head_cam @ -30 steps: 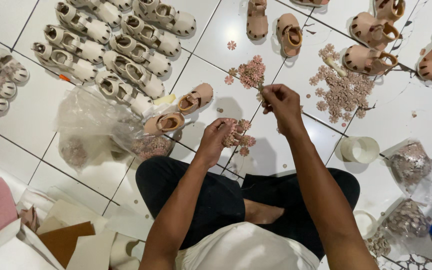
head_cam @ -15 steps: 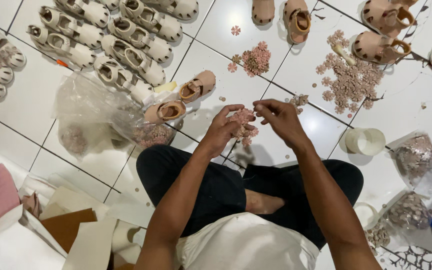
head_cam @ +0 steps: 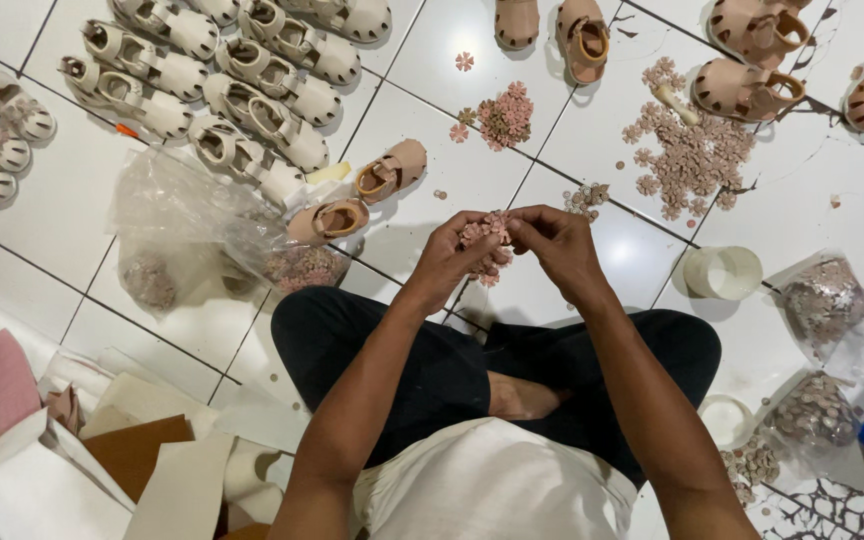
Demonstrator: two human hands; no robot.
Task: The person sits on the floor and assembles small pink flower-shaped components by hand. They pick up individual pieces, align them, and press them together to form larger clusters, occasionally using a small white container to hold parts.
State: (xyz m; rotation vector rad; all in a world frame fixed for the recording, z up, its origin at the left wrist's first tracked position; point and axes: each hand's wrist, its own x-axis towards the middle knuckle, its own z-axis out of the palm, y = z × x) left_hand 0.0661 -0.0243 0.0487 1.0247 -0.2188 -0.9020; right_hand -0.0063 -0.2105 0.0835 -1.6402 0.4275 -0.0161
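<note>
A small bunch of pink flower-shaped pieces (head_cam: 484, 238) is held up between both hands, above the white tiled floor and just in front of the seated person's crossed legs. The pieces are tiny, flat, dusty pink blossoms with rounded petals, pressed together in a loose cluster. The left hand (head_cam: 452, 262) cups the cluster from below and the side. The right hand (head_cam: 552, 245) meets it from the other side, fingers (head_cam: 514, 224) pinching at the top of the bunch. A few blossoms hang down beneath the fingers.
</note>
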